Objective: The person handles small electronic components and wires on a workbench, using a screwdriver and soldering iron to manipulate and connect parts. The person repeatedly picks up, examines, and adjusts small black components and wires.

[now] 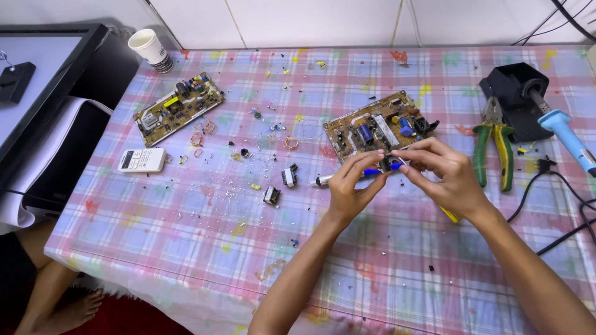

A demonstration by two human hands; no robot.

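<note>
While lying flat on the checked tablecloth, the nearer circuit board is serving as landmark — just below its front edge, both hands are pinching a small dark component. Light, stiff, probably fragile-legged; best gripped by its body. Left hand and right hand are hovering, fingertips converging.

Bright even light, sharp, wide-angle edge distortion.
</note>
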